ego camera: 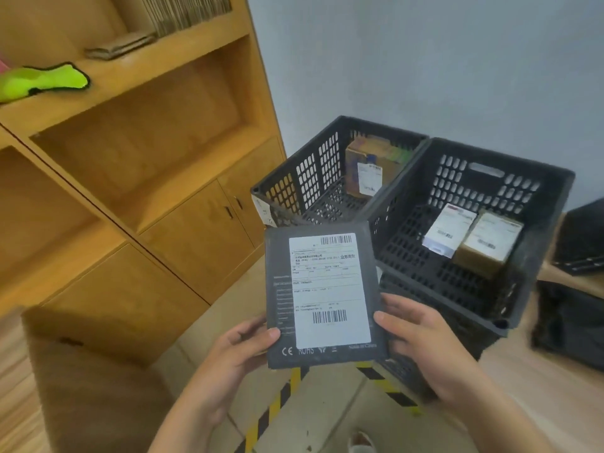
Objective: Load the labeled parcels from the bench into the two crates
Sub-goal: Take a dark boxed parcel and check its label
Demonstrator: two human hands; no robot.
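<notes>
A flat dark grey parcel (277, 263) with a white shipping label is held up in front of me, label facing the camera. My left hand (233, 358) grips its lower left edge, thumb on the front. My right hand (421, 341) grips its lower right edge. Behind it stand two black perforated crates side by side. The left crate (304, 178) holds a brown labeled box (369, 171). The right crate (539, 197) holds a white-labeled parcel (449, 228) and a tan labeled box (488, 243).
A wooden shelf unit with cabinet doors (157, 178) fills the left side; a neon green cloth (42, 81) lies on one shelf. A brown cardboard box (85, 371) sits low at left. Yellow-black tape (274, 407) marks the floor. Dark items (575, 322) sit at the far right.
</notes>
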